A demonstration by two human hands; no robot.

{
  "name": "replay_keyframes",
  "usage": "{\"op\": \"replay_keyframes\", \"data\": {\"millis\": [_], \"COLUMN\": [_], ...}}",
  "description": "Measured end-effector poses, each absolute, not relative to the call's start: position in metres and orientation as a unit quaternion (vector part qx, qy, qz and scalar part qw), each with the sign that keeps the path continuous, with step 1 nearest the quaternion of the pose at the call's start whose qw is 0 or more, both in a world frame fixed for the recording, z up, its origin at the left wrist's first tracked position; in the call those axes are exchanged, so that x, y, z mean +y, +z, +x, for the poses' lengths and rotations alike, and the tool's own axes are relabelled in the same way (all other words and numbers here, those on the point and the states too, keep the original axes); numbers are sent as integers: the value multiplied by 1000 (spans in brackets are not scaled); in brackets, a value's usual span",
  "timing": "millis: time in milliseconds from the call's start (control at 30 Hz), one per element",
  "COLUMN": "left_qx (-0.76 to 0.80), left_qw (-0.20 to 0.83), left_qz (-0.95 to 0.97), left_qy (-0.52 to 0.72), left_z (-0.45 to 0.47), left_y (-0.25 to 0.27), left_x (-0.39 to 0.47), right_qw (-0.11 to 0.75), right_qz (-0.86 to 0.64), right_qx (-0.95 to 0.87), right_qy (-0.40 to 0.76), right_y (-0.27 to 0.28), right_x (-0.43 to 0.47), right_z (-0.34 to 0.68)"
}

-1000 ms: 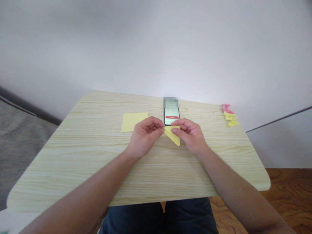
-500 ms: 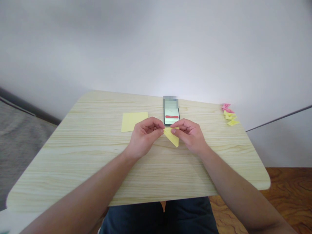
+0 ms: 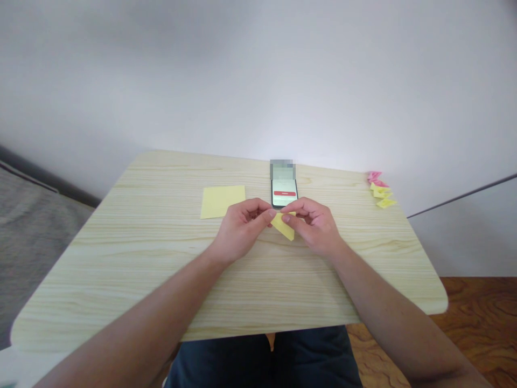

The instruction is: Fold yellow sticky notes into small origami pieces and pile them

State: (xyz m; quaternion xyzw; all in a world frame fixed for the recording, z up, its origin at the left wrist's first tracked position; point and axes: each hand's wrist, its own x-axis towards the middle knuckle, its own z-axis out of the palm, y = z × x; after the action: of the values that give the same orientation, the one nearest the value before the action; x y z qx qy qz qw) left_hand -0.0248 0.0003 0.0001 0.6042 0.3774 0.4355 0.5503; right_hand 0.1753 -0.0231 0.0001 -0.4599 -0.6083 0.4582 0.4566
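Observation:
A folded piece of yellow paper is held between my two hands above the middle of the table, one pointed side hanging down toward me. My left hand pinches its left end between thumb and fingers. At its upper right, my right hand grips it the same way. The fingers cover the paper's upper edge, so its folds there are partly hidden. Just beyond my fingertips lies a phone with a lit screen. A flat yellow sheet rests behind my left hand.
Small folded paper pieces sit along the right edge of the wood-patterned table: a pink one and yellow ones in front of it. A pale wall rises behind the table. Grey fabric is at the left.
My left fingers have shifted slightly right, closer to the right hand. Less of the yellow paper shows, and its hanging tip has moved up a little.

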Motion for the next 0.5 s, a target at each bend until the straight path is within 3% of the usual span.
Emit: {"op": "replay_keyframes", "data": {"millis": [500], "left_qx": [386], "left_qw": [487], "left_qz": [652], "left_qy": [435], "left_z": [-24], "left_y": [-8], "left_x": [-1], "right_qw": [455], "right_qz": [-462], "right_qx": [-617], "right_qy": [445], "right_y": [1], "right_x": [-23], "right_z": [176]}}
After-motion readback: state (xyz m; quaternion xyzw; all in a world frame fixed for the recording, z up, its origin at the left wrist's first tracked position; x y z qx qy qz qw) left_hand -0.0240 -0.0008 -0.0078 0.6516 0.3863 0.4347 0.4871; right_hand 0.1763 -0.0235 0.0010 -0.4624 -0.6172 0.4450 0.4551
